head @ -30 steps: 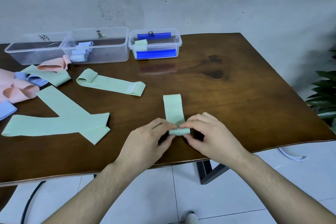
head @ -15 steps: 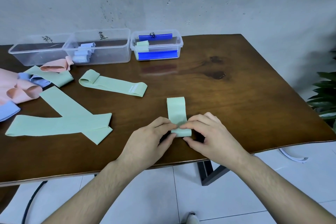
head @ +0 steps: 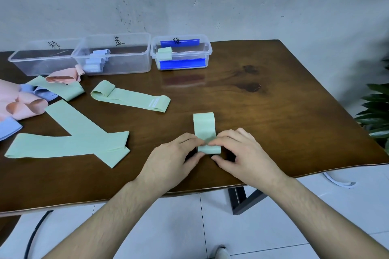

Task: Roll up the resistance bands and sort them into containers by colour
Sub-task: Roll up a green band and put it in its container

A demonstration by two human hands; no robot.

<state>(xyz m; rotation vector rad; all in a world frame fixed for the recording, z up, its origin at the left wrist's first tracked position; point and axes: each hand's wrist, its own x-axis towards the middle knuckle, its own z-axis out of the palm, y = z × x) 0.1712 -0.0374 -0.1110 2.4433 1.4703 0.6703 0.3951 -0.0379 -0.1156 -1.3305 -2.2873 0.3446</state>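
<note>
A mint green band (head: 204, 126) lies on the brown table (head: 273, 115) near its front edge, its near end wound into a small roll. My left hand (head: 172, 160) and my right hand (head: 242, 153) pinch that roll from either side, fingertips on top and thumbs below. Three clear containers stand at the back: the left one (head: 42, 61) looks empty, the middle one (head: 117, 57) holds light blue rolls, the right one (head: 183, 52) holds a green roll. More green bands (head: 130, 96) (head: 69, 141) lie flat to the left.
Pink bands (head: 25, 105) and light blue bands (head: 8, 128) are heaped at the table's left edge. A green plant (head: 376, 109) stands off the right side. Below the front edge are tiled floor, a black table leg (head: 237, 200) and a black cable (head: 35, 233).
The roll under my fingers has advanced a little up the band, so the flat strip beyond my hands is shorter. Everything else lies as before.
</note>
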